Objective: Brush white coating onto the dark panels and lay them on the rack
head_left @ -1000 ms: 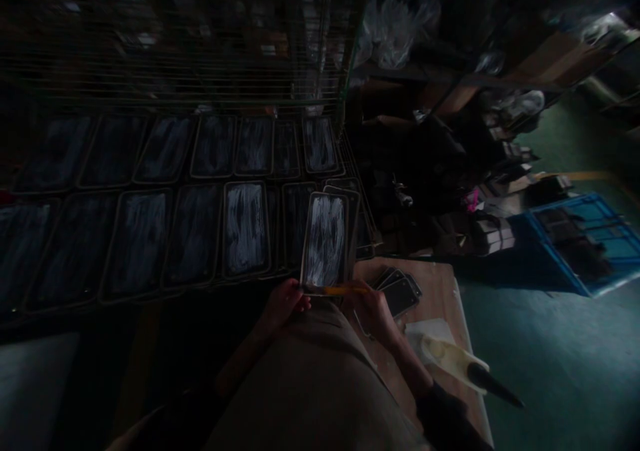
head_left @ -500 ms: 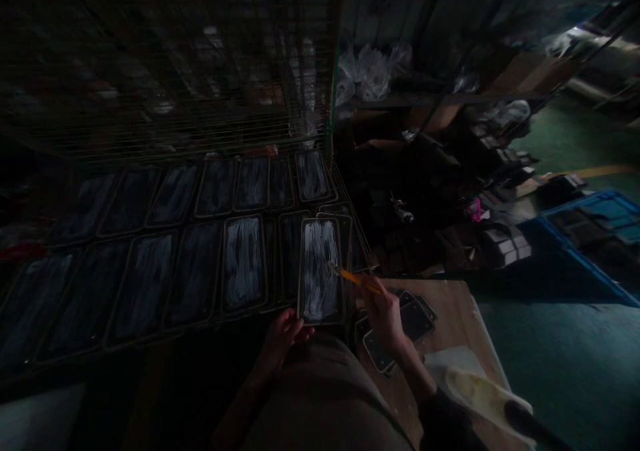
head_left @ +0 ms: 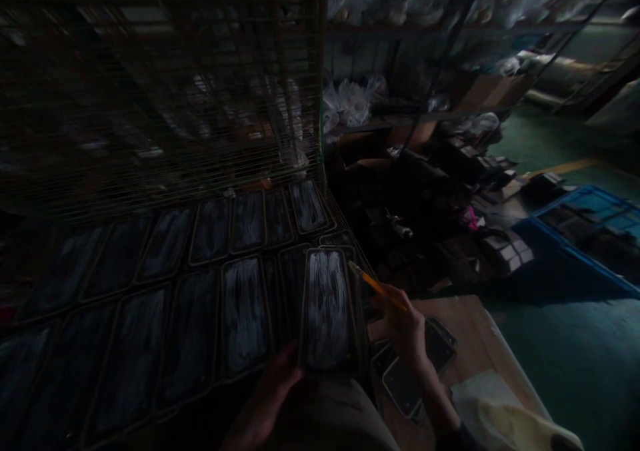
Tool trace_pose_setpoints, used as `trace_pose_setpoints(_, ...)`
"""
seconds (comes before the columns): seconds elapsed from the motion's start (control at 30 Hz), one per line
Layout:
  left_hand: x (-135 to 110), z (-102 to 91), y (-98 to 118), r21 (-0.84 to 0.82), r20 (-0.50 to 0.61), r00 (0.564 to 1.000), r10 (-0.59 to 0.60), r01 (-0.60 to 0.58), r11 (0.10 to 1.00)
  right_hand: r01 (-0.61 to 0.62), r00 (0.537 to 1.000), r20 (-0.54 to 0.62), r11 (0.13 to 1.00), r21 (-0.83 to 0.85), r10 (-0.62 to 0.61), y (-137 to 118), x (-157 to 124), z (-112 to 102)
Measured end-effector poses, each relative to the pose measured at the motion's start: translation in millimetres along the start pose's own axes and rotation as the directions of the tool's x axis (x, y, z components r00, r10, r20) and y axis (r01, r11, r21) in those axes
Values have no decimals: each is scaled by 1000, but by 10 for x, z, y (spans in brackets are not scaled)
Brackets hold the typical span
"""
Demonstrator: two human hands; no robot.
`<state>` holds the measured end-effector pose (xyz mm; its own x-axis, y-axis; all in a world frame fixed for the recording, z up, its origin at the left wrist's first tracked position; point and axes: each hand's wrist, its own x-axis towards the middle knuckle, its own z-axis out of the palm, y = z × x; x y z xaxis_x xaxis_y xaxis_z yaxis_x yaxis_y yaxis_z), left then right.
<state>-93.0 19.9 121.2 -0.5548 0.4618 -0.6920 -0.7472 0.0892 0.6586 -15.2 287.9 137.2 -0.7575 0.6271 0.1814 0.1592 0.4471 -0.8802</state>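
Note:
My right hand (head_left: 405,318) grips a small brush (head_left: 376,283) by its orange handle. Its bristle end is at the upper right edge of a dark rectangular panel (head_left: 327,311) with rounded corners. Streaky whitish coating covers most of that panel's face. At the panel's lower left corner, my left hand (head_left: 280,378) holds the edge; some of its fingers are hidden in shadow. The held panel overlaps other dark panels behind it. Just left lies another streaked panel (head_left: 245,314).
Two rows of similar panels, including one at the back (head_left: 249,219), lie before a wire mesh rack (head_left: 320,104). A wooden board (head_left: 483,311) at right bears uncoated panels (head_left: 405,384) and a pale cloth or paper. Farther right stands a blue crate (head_left: 595,238).
The brush has moved from the panel's face to its upper right edge, with my right hand shifting right. The camera view has tilted up, so everything sits lower.

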Motion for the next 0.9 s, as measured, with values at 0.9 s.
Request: trace_pose_setpoints(0.9, 682, -108, 2034, -58, 227, 847, 480, -480, 875, -166, 899, -424, 982, -89, 113, -125, 2, -2)
